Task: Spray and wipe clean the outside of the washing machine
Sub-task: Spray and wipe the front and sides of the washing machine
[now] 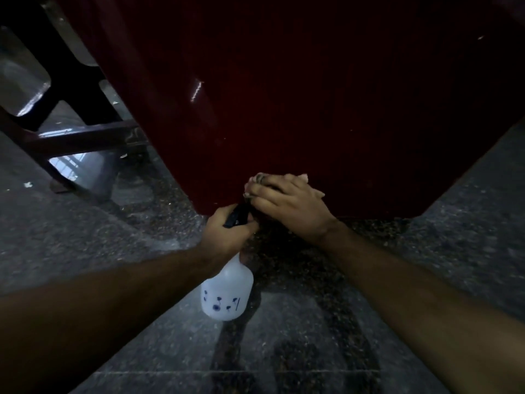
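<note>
The dark red washing machine (298, 95) fills the upper middle of the head view, its glossy side panel running down to a bottom edge just above the floor; a thin streak of light glints on the panel's left part.

The right hand (287, 203) lies against the lowest part of that panel, near the bottom edge, with its fingers spread and pressing a small crumpled cloth (260, 177) onto the surface; only a pale, bunched bit of the cloth shows past the fingertips, so its colour and full shape cannot be told.

The left hand (227, 234) sits just below and to the left of the right one, almost touching it; its fingers are curled round the black trigger head (237, 216) of a white plastic spray bottle (227, 294), gripping it at the neck; the bottle's body hangs down beneath the hand, above the floor, and carries small dark blue printed marks; the nozzle points toward the machine's lower corner.

The speckled grey stone floor (99, 237) spreads beneath both bare forearms; to the upper left stands the dark frame of a piece of furniture (71, 137), beside the machine, with pale reflections on the floor between its legs.
</note>
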Motion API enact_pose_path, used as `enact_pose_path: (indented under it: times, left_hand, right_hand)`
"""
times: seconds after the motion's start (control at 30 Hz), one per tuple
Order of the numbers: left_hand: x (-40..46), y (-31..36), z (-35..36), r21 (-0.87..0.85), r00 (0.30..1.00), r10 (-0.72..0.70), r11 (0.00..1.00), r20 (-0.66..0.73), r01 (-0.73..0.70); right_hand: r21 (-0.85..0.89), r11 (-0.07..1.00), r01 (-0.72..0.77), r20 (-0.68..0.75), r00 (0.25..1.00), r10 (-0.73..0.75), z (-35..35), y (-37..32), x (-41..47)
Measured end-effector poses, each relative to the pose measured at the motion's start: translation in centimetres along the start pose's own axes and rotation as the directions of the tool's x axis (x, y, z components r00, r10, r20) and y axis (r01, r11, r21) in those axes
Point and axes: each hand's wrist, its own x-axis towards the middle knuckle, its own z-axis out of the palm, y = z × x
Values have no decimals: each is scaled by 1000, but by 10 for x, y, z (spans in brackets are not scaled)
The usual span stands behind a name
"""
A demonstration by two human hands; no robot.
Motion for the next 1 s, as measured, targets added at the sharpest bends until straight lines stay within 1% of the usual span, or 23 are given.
enact_pose_path:
  times: [0.07, 0.1, 0.17, 0.23, 0.3, 0.4, 0.43, 0.47, 0.57, 0.63, 0.7, 0.73, 0.77, 0.8, 0.83, 0.87, 0.93, 0.97, 1.0]
  left_hand:
    - [-6, -8, -12, 11, 999, -26, 1000, -24, 26]
    - [-9, -12, -18, 14, 999, -34, 999, -30, 34]
    - [-12, -15, -26, 9, 998, -49, 999, -39, 49]
    - [-13, -18, -34, -6, 996, -60, 998, -63, 60]
    - [-11, -23, -40, -36, 991, -73, 997, -114, 69]
    - [-8, -24, -40, -69, 979, -59, 997, -193, 46]
    - [-7, -22, -40, -75, 976, -55, 996, -210, 40]
    - [-7, -20, -39, -89, 973, -60, 995, -221, 41]
    - [-6, -13, -37, -111, 976, -62, 993, -211, 39]
    - [-3, -6, -38, -98, 979, -30, 995, -201, 10]
    - [2, 2, -45, -97, 978, 7, 995, -207, -28]
    - [4, 7, -46, -102, 978, 21, 994, -208, -43]
    - [6, 12, -48, -111, 976, 38, 992, -215, -63]
    - [7, 18, -49, -117, 973, 57, 989, -224, -85]
    - [7, 23, -50, -125, 969, 72, 987, -235, -104]
    - [6, 29, -51, -138, 964, 83, 983, -252, -121]
    - [2, 41, -53, -187, 955, 101, 970, -278, -157]
    - [0, 46, -56, -215, 955, 107, 962, -277, -170]
    - [-2, 49, -58, -237, 957, 116, 954, -268, -182]
  right_hand:
    - [14, 1000, 28, 63, 998, -28, 13, -6, -5]
    - [7, 998, 67, 93, 993, -68, 18, -9, -9]
    - [-5, 995, 103, 113, 988, -101, 20, -8, -21]
    - [-31, 998, 52, 51, 997, -51, 12, -7, -19]
    - [-56, 998, 15, -28, 999, -17, 6, -8, -4]
    - [-20, 999, 27, -107, 994, -29, 7, -15, 28]
    - [-5, 999, 49, -100, 994, -49, 11, -18, 35]
    - [2, 997, 77, -53, 996, -76, 18, -22, 37]
    - [44, 989, 139, 171, 975, -145, 35, -28, 22]
    - [32, 989, 147, 232, 961, -151, 34, -24, 8]
    - [-9, 996, 92, 189, 978, -89, 23, -23, 3]
    - [-22, 999, 42, 123, 992, -39, 13, -22, 8]
    - [-28, 1000, -13, 20, 1000, 14, 0, -21, 20]
    - [-28, 997, -69, -110, 992, 66, -13, -19, 37]
    - [-18, 992, -128, -225, 967, 121, -28, -16, 57]
    - [-8, 986, -169, -310, 938, 158, -43, -14, 77]
    - [-7, 981, -194, -386, 905, 176, -55, -11, 101]
    - [5, 982, -187, -376, 910, 175, -54, -10, 103]
    - [38, 984, -172, -327, 929, 175, -49, -10, 99]
